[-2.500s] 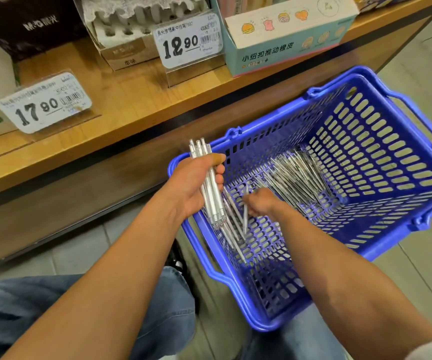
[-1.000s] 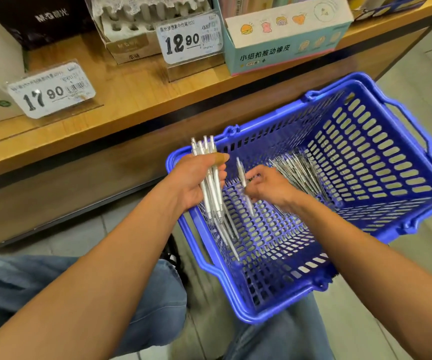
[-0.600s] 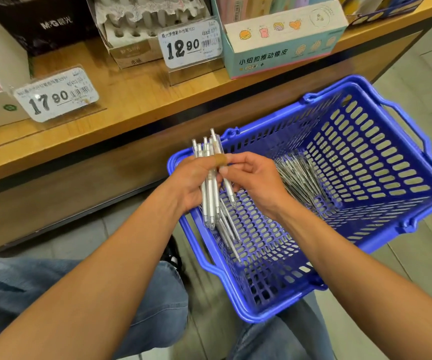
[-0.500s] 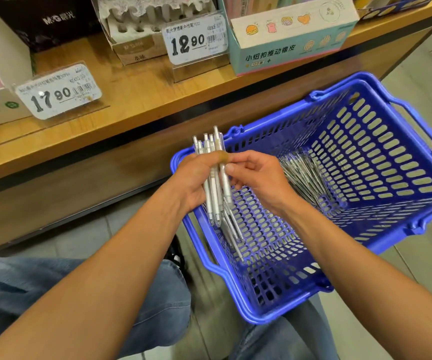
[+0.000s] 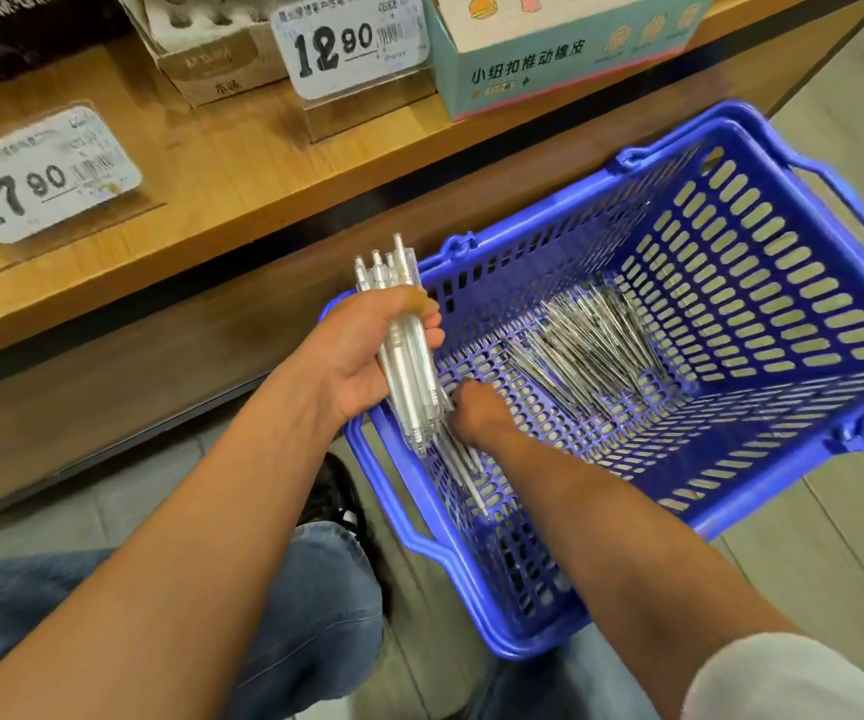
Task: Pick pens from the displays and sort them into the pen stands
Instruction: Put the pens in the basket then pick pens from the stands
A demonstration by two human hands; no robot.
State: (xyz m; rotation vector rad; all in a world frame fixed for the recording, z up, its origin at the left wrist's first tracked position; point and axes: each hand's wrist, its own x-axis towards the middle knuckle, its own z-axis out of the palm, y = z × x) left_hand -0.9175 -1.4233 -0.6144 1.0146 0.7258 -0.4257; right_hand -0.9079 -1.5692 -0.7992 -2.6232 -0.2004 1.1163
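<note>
My left hand (image 5: pixel 367 350) is shut on a bundle of clear pens (image 5: pixel 409 366), held upright over the near left corner of the blue basket (image 5: pixel 762 428). My right hand (image 5: pixel 476 410) is down inside the basket, fingers on a few loose pens (image 5: pixel 463 470) lying on its floor just below the bundle. Whether it grips one is hidden by the hand and the bundle. A larger pile of clear pens (image 5: pixel 591 350) lies in the middle of the basket floor.
A wooden shelf (image 5: pixel 201 163) runs along the top with price tags "17.90" (image 5: pixel 40 181) and "12.90" (image 5: pixel 349 41), a teal eraser box (image 5: pixel 565 54) and a beige display box (image 5: pixel 217 70). My jeans-clad knees (image 5: pixel 315 615) and a dark shoe (image 5: pixel 336 496) are beside the basket.
My right hand added a pen to the bundle in my left hand, then dropped back down to the loose pens on the basket floor. The bundle stays in my left hand.
</note>
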